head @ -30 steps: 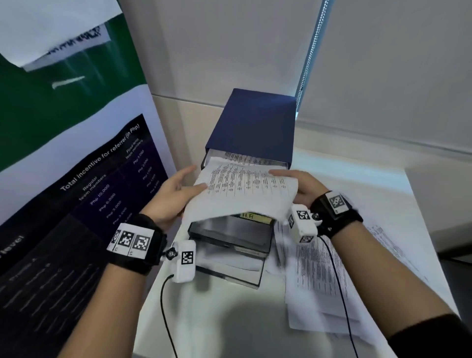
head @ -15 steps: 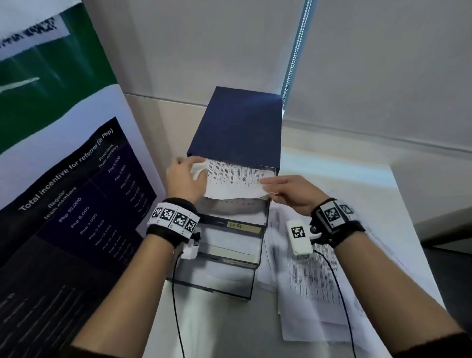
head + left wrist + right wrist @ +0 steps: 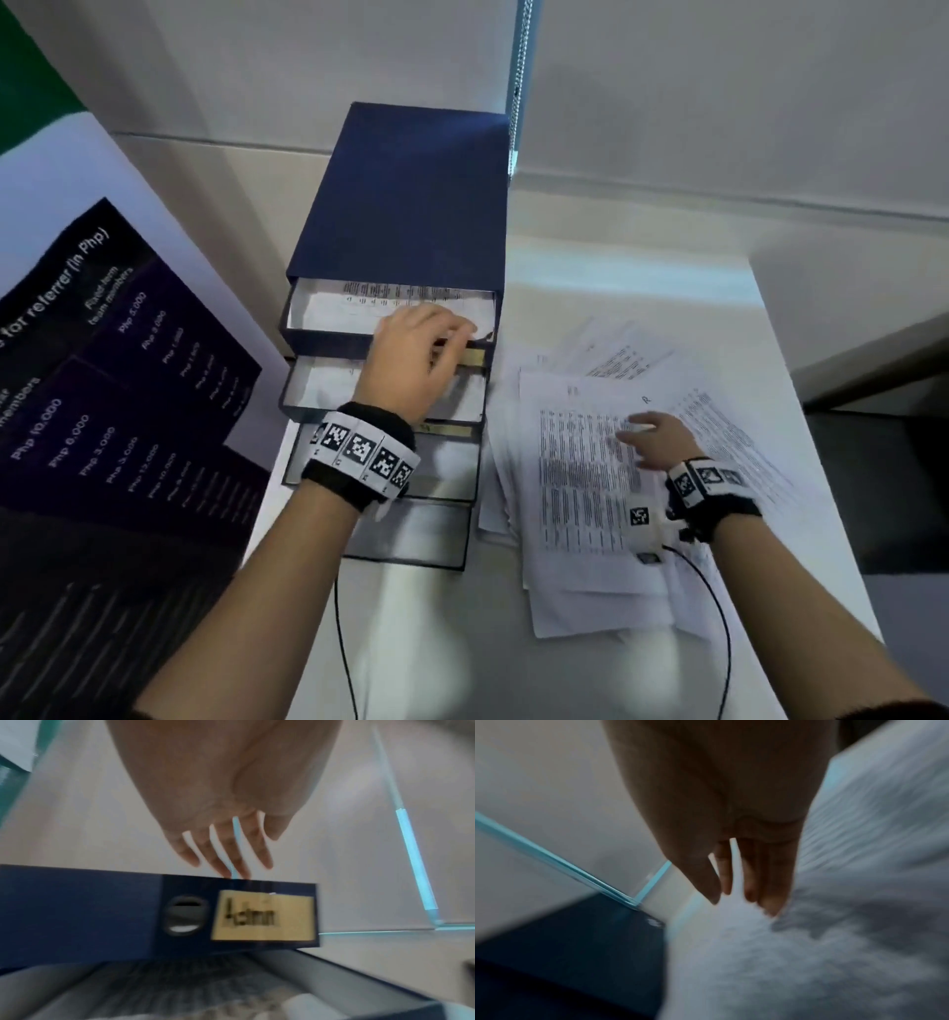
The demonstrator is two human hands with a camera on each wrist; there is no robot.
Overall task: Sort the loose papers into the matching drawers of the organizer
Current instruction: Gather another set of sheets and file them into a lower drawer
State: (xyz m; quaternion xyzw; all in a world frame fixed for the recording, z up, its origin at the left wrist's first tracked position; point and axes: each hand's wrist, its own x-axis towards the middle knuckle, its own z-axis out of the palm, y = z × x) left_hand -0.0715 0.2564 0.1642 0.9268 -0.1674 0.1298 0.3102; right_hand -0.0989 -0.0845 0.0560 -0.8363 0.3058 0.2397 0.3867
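Note:
A navy organizer (image 3: 411, 205) stands at the back of the table with several drawers pulled out in steps. Its top drawer (image 3: 328, 336) holds a printed sheet (image 3: 359, 308). My left hand (image 3: 441, 334) lies over that drawer's front edge on the right side. In the left wrist view its fingers (image 3: 226, 852) are straight and reach past the front wall, which carries a yellow "Admin" label (image 3: 262, 918). My right hand (image 3: 652, 437) rests with straight fingers (image 3: 765, 882) on the loose paper pile (image 3: 580, 493), right of the organizer. Neither hand holds anything.
A large dark poster (image 3: 102, 411) leans along the left side beside the organizer. The white table (image 3: 462, 642) ends at its right edge (image 3: 821, 462), just past the papers. A blind cord (image 3: 521, 77) hangs behind the organizer. A wrist-camera cable (image 3: 344, 642) trails over the table.
The sheet that both hands held has gone into the top drawer and been let go. My right hand moved right onto the paper pile; my left moved to the drawer's front edge.

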